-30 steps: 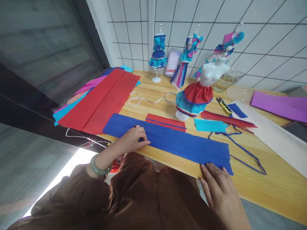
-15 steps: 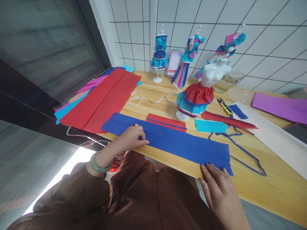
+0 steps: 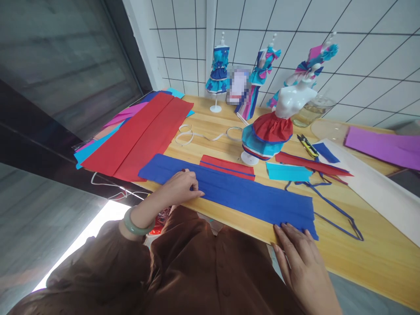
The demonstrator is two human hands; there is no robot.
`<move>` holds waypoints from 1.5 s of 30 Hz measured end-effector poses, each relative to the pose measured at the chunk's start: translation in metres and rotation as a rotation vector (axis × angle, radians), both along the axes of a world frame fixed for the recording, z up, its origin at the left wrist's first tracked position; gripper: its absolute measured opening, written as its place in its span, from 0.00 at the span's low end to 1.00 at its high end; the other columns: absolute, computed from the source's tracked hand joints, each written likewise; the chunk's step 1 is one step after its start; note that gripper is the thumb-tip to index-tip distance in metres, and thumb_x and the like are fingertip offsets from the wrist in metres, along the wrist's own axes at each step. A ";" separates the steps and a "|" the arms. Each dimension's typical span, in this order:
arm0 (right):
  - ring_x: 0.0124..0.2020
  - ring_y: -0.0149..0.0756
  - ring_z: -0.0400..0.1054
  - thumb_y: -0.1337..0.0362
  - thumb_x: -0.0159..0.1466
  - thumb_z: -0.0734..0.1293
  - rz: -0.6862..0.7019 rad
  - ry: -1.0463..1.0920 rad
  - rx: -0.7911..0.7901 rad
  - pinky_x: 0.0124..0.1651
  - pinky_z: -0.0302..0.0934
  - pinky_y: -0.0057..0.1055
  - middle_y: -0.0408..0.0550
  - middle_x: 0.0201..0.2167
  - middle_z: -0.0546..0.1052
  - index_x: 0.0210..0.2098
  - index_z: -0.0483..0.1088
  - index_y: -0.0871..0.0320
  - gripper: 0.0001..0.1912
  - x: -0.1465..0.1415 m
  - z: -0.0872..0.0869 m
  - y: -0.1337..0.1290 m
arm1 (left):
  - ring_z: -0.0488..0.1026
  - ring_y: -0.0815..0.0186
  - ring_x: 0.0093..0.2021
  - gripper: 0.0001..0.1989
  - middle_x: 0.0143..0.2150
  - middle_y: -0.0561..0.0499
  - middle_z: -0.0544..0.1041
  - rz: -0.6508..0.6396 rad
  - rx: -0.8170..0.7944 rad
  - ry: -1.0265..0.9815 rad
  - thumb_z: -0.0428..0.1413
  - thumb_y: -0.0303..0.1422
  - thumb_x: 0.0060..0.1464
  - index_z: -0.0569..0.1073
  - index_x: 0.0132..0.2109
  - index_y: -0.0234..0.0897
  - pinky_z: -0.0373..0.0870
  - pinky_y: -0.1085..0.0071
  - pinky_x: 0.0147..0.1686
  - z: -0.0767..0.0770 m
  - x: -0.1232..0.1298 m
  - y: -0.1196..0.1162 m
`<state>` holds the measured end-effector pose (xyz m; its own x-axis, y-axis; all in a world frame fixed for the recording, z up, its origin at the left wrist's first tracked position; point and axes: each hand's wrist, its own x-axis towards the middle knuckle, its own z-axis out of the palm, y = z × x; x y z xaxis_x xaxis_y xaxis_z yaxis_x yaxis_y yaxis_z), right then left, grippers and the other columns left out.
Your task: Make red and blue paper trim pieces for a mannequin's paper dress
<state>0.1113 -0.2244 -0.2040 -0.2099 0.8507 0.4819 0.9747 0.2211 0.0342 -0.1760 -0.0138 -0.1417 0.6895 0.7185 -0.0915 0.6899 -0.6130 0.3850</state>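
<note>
The long blue strip (image 3: 236, 194) is lying along the near side of the surface (image 3: 367, 267), small red piece (image 3: 229, 165) just behind it. Left hand (image 3: 182, 187) is curled on it, can't really tell if it's pinching. Right hand (image 3: 298, 256) is pretty flat, stretched out, tips touching the right end.

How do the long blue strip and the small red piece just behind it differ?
Colour: the blue strip is all blue, while the red piece has thin blue lines running lengthwise.
Size: the blue strip is far longer and wider than the red piece.
Contact: the left hand and right hand touch the blue strip; neither touches the red piece.
Both lie on the wooden table.
</note>
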 end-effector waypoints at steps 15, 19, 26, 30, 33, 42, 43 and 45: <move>0.49 0.52 0.62 0.52 0.65 0.56 -0.138 -0.137 -0.131 0.54 0.55 0.54 0.63 0.43 0.69 0.56 0.63 0.65 0.28 -0.020 0.016 0.008 | 0.62 0.60 0.44 0.12 0.39 0.51 0.68 0.069 0.088 -0.075 0.57 0.42 0.51 0.68 0.39 0.40 0.57 0.64 0.45 -0.011 -0.006 -0.011; 0.49 0.54 0.61 0.49 0.62 0.59 -0.184 -0.205 -0.157 0.54 0.55 0.53 0.64 0.43 0.68 0.55 0.66 0.62 0.28 -0.029 0.021 0.010 | 0.61 0.59 0.46 0.11 0.42 0.51 0.68 0.026 0.151 -0.095 0.56 0.40 0.53 0.68 0.41 0.41 0.55 0.61 0.46 -0.018 -0.007 -0.012; 0.48 0.52 0.61 0.51 0.63 0.59 -0.164 -0.196 -0.098 0.52 0.57 0.54 0.64 0.43 0.68 0.52 0.69 0.62 0.26 -0.027 0.020 0.010 | 0.55 0.54 0.60 0.09 0.49 0.46 0.67 -0.125 0.406 -0.134 0.52 0.28 0.57 0.72 0.44 0.44 0.49 0.52 0.54 -0.020 -0.004 -0.023; 0.46 0.52 0.62 0.50 0.62 0.60 -0.166 -0.193 -0.078 0.50 0.58 0.55 0.63 0.42 0.68 0.51 0.69 0.62 0.26 -0.028 0.019 0.010 | 0.52 0.53 0.63 0.16 0.53 0.46 0.67 -0.280 0.558 -0.119 0.49 0.24 0.58 0.71 0.47 0.49 0.46 0.46 0.57 -0.016 0.000 -0.030; 0.46 0.52 0.62 0.50 0.61 0.61 -0.163 -0.201 -0.075 0.49 0.58 0.54 0.63 0.42 0.68 0.52 0.69 0.61 0.26 -0.027 0.017 0.010 | 0.49 0.51 0.64 0.16 0.57 0.46 0.65 -0.362 0.588 -0.084 0.52 0.26 0.57 0.70 0.50 0.50 0.46 0.43 0.57 -0.014 0.002 -0.032; 0.45 0.52 0.62 0.51 0.62 0.60 -0.163 -0.199 -0.078 0.49 0.58 0.54 0.63 0.42 0.69 0.51 0.69 0.61 0.25 -0.027 0.020 0.010 | 0.48 0.48 0.65 0.12 0.60 0.46 0.63 -0.412 0.627 -0.013 0.52 0.28 0.57 0.71 0.48 0.44 0.45 0.40 0.58 -0.011 0.006 -0.037; 0.45 0.52 0.62 0.51 0.62 0.60 -0.163 -0.200 -0.075 0.49 0.58 0.54 0.63 0.42 0.69 0.51 0.69 0.61 0.25 -0.027 0.020 0.010 | 0.49 0.48 0.65 0.12 0.59 0.45 0.64 -0.414 0.642 -0.003 0.51 0.28 0.57 0.71 0.48 0.43 0.46 0.41 0.58 -0.011 0.006 -0.039; 0.45 0.52 0.63 0.50 0.63 0.59 -0.161 -0.198 -0.082 0.49 0.58 0.54 0.63 0.42 0.69 0.51 0.69 0.61 0.25 -0.026 0.021 0.009 | 0.51 0.49 0.64 0.12 0.58 0.44 0.66 -0.414 0.674 0.009 0.51 0.27 0.58 0.71 0.48 0.40 0.47 0.44 0.59 -0.012 0.007 -0.043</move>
